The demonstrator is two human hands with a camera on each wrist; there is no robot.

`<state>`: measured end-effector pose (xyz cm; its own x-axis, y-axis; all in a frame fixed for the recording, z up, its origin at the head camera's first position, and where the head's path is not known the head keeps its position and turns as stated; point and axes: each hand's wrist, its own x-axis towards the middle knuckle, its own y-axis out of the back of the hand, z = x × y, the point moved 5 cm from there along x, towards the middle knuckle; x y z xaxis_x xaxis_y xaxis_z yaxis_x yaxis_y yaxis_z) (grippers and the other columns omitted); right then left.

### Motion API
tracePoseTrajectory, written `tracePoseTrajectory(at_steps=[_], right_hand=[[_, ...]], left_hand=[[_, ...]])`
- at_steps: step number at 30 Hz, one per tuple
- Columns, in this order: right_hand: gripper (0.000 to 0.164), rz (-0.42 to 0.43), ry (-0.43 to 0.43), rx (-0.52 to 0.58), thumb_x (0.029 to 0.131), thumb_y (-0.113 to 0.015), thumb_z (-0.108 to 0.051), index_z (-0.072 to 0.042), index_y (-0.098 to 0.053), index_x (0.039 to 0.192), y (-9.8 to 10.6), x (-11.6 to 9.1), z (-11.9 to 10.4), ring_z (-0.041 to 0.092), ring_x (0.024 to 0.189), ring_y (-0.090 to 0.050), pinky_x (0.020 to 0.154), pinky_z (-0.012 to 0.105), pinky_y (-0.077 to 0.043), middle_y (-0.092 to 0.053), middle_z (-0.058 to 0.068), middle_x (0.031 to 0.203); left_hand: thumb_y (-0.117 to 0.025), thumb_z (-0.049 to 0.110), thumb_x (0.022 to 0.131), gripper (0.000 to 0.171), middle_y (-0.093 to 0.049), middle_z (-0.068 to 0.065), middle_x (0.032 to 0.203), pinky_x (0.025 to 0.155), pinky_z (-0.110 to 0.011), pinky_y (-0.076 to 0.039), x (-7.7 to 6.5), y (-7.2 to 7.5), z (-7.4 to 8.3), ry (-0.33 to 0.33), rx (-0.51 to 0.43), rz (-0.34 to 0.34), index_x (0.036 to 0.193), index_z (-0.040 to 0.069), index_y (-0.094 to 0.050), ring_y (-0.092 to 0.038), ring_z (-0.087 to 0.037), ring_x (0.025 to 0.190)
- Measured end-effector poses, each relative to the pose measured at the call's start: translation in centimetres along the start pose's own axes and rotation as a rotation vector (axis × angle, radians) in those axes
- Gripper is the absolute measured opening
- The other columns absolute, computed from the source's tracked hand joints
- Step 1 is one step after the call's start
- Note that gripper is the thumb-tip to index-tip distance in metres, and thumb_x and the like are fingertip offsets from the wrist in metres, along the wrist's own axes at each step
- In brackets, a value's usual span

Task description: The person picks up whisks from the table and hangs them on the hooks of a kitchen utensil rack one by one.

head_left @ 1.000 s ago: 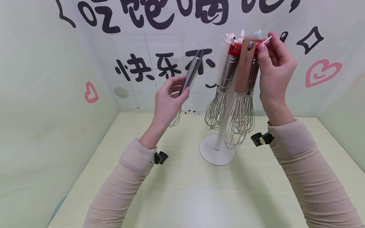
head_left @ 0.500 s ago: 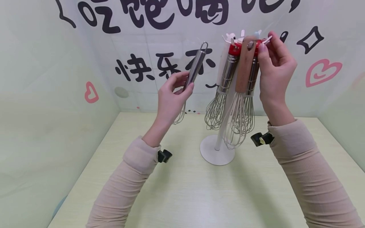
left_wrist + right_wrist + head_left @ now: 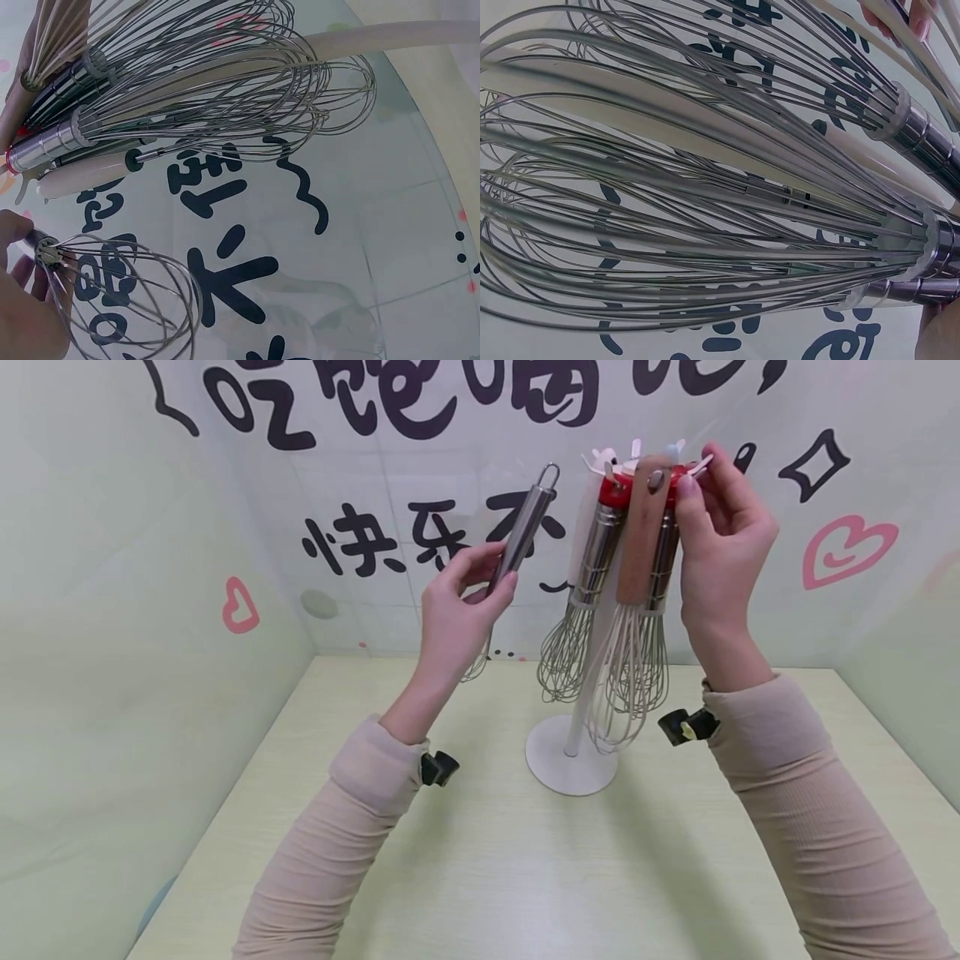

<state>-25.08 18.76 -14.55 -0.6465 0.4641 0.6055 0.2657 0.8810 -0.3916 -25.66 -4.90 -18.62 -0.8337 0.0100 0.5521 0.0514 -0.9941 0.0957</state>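
Observation:
In the head view my left hand (image 3: 453,618) grips a steel whisk (image 3: 525,527) by its handle, loop end up and wires hanging below. It stays left of a white stand (image 3: 551,764) hung with several whisks. The left wrist view shows the held whisk's wires (image 3: 161,292) apart from the hanging ones. At the top of the stand, my right hand (image 3: 723,539) pinches a white hook (image 3: 702,466) between thumb and fingers. Beside that hand hang a wooden-handled whisk (image 3: 639,539) and a steel whisk with a red top (image 3: 613,491). A white-handled whisk (image 3: 86,176) hangs behind them.
The stand's round base is on a pale wooden table (image 3: 480,868). Close behind rises a wall (image 3: 420,610) printed with black characters. In the right wrist view, hanging whisk wires (image 3: 705,202) fill most of the picture.
My left hand has moved right and slightly up with the steel whisk, bringing its loop closer to the stand. The right hand keeps its pinch on the hook.

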Motion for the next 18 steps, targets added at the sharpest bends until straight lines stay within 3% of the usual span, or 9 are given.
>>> tracePoseTrajectory(at_steps=[18], right_hand=[[0.039, -0.001, -0.002, -0.014, 0.087, -0.064, -0.009, -0.003, -0.061, 0.126, 0.01, 0.0, 0.05, 0.014, 0.096, -0.059, 0.091, 0.018, -0.052, -0.065, 0.002, 0.102]], left_hand=[[-0.065, 0.005, 0.088, 0.034, -0.066, -0.017, 0.113, 0.089, -0.024, -0.057, 0.31, -0.81, 0.36, -0.021, -0.029, -0.009, 0.121, 0.001, -0.062, -0.065, -0.02, 0.1]])
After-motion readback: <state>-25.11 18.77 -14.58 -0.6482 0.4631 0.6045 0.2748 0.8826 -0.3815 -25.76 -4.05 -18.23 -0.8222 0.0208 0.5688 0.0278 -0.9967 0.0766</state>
